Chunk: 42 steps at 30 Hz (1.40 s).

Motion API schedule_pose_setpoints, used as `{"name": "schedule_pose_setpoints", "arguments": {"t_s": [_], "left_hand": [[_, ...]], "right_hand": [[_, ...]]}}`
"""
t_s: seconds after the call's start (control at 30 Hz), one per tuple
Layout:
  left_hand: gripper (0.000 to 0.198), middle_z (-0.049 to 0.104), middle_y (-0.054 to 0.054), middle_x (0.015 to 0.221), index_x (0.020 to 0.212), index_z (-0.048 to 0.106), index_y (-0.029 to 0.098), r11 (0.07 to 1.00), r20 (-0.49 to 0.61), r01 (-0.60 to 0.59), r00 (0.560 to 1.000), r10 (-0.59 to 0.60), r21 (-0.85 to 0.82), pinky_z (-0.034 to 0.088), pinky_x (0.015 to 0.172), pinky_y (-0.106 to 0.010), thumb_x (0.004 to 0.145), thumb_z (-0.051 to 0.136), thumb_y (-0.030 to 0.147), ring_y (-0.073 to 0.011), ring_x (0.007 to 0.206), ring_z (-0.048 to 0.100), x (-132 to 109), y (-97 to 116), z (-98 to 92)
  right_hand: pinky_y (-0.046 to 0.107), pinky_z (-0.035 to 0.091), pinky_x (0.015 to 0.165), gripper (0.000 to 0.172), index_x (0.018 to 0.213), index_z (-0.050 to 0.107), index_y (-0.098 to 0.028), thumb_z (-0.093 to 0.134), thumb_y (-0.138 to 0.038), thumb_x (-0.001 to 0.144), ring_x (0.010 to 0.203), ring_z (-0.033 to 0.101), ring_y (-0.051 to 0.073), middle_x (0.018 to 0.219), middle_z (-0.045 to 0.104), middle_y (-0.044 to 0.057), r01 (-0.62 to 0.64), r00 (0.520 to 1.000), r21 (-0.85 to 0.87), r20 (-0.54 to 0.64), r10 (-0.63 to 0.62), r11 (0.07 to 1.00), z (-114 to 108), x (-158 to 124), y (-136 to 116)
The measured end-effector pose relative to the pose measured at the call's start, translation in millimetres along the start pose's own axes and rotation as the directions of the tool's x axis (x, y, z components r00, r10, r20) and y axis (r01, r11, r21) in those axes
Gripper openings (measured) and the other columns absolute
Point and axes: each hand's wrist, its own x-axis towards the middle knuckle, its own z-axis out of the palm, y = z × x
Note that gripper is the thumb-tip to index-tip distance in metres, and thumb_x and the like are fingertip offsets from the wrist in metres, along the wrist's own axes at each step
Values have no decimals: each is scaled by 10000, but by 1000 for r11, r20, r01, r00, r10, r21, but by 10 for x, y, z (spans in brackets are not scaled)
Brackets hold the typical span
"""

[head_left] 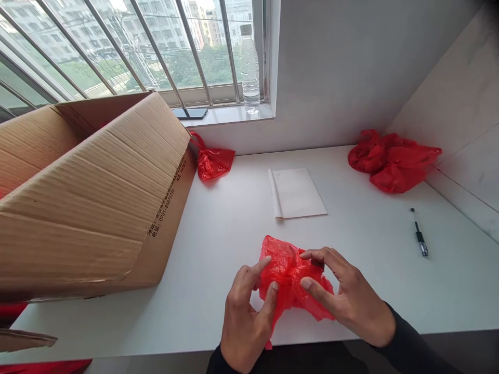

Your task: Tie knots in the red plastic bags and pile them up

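Note:
A crumpled red plastic bag [286,272] lies near the front edge of the white table, bunched up in its middle. On its left side is my left hand [247,311], its thumb and index finger stretched apart and resting on the film. From the right, my right hand [346,296] reaches over the bag, thumb and index finger also spread wide against it. Neither thumb meets its index finger. Some of the other fingers are curled and partly hidden. Whatever the bag may contain does not show.
A large open cardboard box [86,208] fills the left side. A small tied red bag [214,162] sits beside it. Behind my hands lies a white notebook [299,193]. To the right are a red bag bundle [395,161] and a pen [420,236]. The sill holds a bottle [249,72] and a phone [189,114].

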Motion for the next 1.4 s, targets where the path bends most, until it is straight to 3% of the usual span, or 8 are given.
{"name": "schedule_pose_setpoints", "arguments": {"t_s": [0.27,0.4,0.53,0.77,0.97,1.13,1.23,1.4], "left_hand": [[257,684,-30,908,1005,682,224,960,-236,234,935,-265,-152,523,719,-301,951,546,435,-190,806,641,4,-123,-77],[410,536,-83,1346,1348,543,288,999,-248,3,969,8,42,491,986,-406,940,567,311,-257,1238,518,-11,-97,-38],[273,600,-63,1191,1186,665,308,987,-179,-147,971,158,72,530,894,-345,928,596,250,-228,1131,578,18,-25,31],[294,731,-40,992,1047,715,239,958,-322,144,921,-221,-246,518,752,-284,951,544,458,-212,882,666,-59,-112,-160],[330,697,-54,1165,1154,665,251,930,-322,104,920,-225,-353,504,873,-307,939,553,475,-234,1052,638,-245,39,-217],[237,696,-33,1009,988,708,236,962,-329,64,932,-152,-264,453,862,-295,827,721,410,-216,946,610,-257,256,-185],[239,673,-14,842,884,697,212,937,-372,62,907,-196,-343,437,740,-261,850,686,448,-182,805,579,-194,264,-218],[262,651,5,813,902,670,196,849,-356,22,902,-244,-528,433,700,-222,870,646,455,-145,772,549,-120,262,-265]], "right_hand": [[277,447,553,195,957,587,-284,466,-432,996,814,583,179,934,626,2,-125,983,-22,-139,121,992,-165,-37,91],[256,473,525,209,1076,557,-290,487,-454,967,951,607,192,1136,615,21,-128,985,-23,-117,125,991,-122,-54,97],[311,517,717,229,995,574,-273,539,-493,944,920,606,204,985,629,10,-81,992,-36,-98,78,996,-25,-48,12],[252,451,505,318,1163,560,-269,439,-508,992,856,631,190,1146,642,44,-199,957,185,-174,231,963,-44,-131,168],[342,541,900,347,1331,465,-284,440,-368,995,1248,530,233,1356,546,62,-30,975,166,-211,65,986,60,-290,103],[426,488,964,224,1193,558,-303,507,-346,979,1147,537,238,1179,601,34,180,960,-7,-215,-177,984,95,-291,-30],[395,526,828,185,1114,583,-281,449,-348,1005,1075,558,237,1130,616,44,118,948,28,-300,-104,993,16,-280,-4],[388,463,949,240,1203,542,-272,513,-244,966,1134,540,217,1152,603,43,270,821,-61,-506,-263,961,-107,-438,-217]]}}
